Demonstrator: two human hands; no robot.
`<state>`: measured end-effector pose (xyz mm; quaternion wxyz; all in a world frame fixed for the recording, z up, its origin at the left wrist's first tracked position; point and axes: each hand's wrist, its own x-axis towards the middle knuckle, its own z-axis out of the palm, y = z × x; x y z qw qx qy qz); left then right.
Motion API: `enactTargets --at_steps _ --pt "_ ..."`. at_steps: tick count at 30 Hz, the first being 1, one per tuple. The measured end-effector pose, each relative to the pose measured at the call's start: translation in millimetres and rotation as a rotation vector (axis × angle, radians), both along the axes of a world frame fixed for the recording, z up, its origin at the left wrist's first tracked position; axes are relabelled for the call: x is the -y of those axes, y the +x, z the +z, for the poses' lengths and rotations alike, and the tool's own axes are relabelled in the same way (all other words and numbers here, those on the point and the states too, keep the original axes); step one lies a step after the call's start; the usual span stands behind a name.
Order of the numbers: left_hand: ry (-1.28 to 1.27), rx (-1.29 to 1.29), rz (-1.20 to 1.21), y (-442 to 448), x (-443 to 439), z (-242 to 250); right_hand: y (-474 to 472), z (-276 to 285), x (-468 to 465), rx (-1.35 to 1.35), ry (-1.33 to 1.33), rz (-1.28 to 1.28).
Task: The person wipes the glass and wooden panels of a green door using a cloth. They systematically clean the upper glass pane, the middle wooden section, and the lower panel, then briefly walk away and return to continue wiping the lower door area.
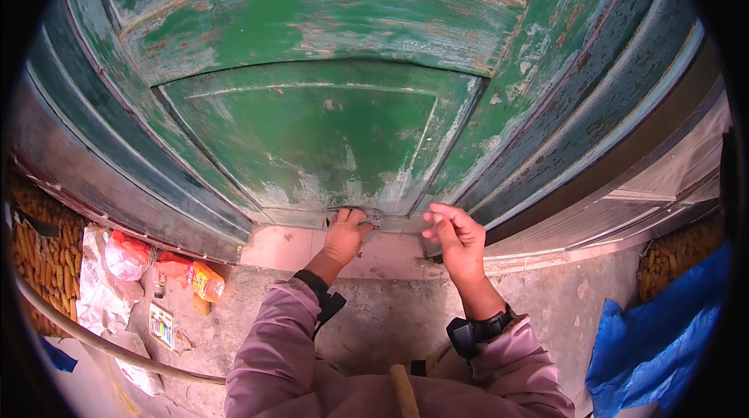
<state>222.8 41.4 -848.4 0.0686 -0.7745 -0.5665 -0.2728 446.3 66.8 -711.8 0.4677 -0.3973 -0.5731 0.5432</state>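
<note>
A green wooden door [327,119] with worn, flaking paint stands before me. Low on it, by the bottom edge, my left hand [345,234] grips a crumpled grey cloth [374,219] and presses it against the wood. My right hand [456,231] is raised to the right of the cloth, its fingers loosely curled with thumb and index finger near each other; I see nothing held in it. Black bands are on both wrists.
A tiled threshold [281,247] runs below the door. On the left floor lie plastic bags [126,257], an orange packet [208,282], a small box [162,325] and a curved pole [117,352], beside corn cobs [47,254]. A blue tarp [661,330] is at the right.
</note>
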Motion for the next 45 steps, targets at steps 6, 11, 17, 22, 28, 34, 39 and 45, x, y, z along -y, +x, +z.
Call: enactTargets --at_steps 6,11,17,22,28,34,39,45 --pt "0.175 0.24 0.016 20 0 83 5 11 -1 -0.078 0.084 -0.076" --pt "0.781 0.377 0.07 50 -51 204 7 11 -6 -0.094 0.083 -0.143" --pt "0.625 0.075 0.081 74 -69 132 17 9 -11 -0.109 0.074 -0.163" --pt "-0.014 -0.069 0.095 71 -28 -16 19 9 -9 -0.061 0.064 -0.168" --pt "-0.03 0.193 -0.075 65 -5 21 23 14 -10 -0.124 0.108 -0.173" --pt "0.719 0.373 0.029 80 -53 189 12 9 -8 -0.12 0.073 -0.159" --pt "0.78 0.276 0.086 89 -73 169 19 10 -9 -0.052 0.076 -0.204" --pt "0.307 0.141 0.085 81 -42 21 17 -1 -7 0.039 0.051 -0.195"
